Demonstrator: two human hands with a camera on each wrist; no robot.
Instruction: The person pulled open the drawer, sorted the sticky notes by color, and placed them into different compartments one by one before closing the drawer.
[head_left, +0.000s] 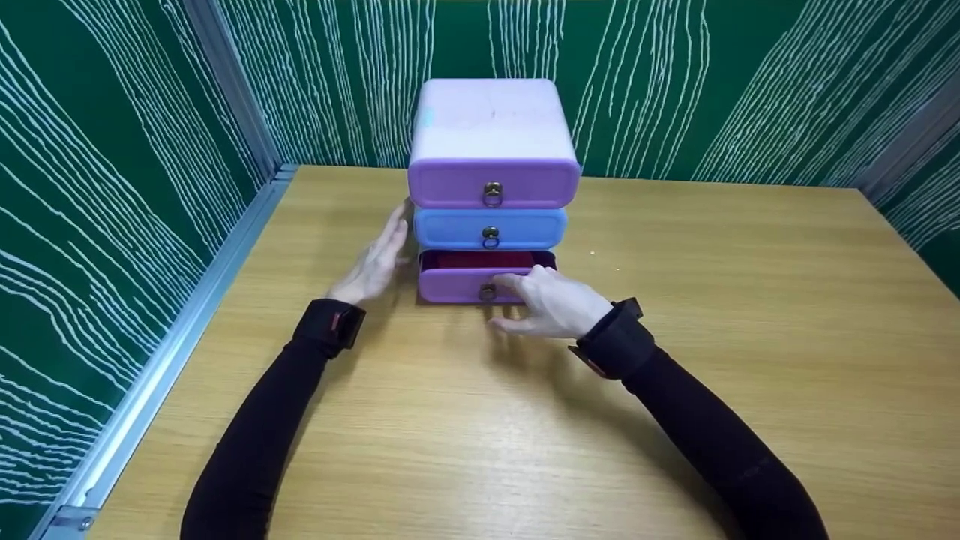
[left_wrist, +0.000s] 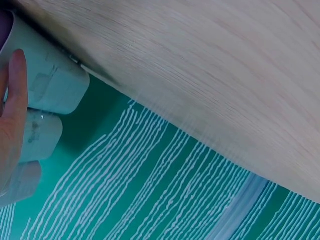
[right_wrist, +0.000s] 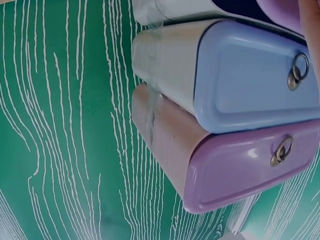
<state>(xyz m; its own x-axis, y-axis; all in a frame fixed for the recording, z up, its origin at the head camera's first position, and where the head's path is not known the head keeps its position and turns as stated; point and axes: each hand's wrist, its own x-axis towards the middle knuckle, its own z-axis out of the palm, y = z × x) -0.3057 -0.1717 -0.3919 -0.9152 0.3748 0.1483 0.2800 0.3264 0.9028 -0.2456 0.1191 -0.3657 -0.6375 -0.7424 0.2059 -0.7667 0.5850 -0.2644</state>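
A small chest of drawers [head_left: 491, 124] stands at the back of the table, stacked in three tiers. Its purple bottom drawer [head_left: 450, 285] is pulled partly out, and something dark red [head_left: 480, 259] shows inside. My right hand [head_left: 559, 300] is at that drawer's front, index finger by the ring pull [head_left: 487, 292] and thumb apart below. Only a strip of this hand shows at the edge of the right wrist view. Along the chest's left side lies my left hand [head_left: 375, 262], fingers extended; in the left wrist view its fingers [left_wrist: 17, 85] lie by the pale side wall.
Above the pulled-out drawer are a closed blue drawer [head_left: 450, 229] and a closed purple top drawer [head_left: 450, 184]. Green panels [head_left: 637, 90] with white wavy lines rise behind and beside the wooden table [head_left: 420, 435]. A metal rail [head_left: 172, 322] runs along the left edge.
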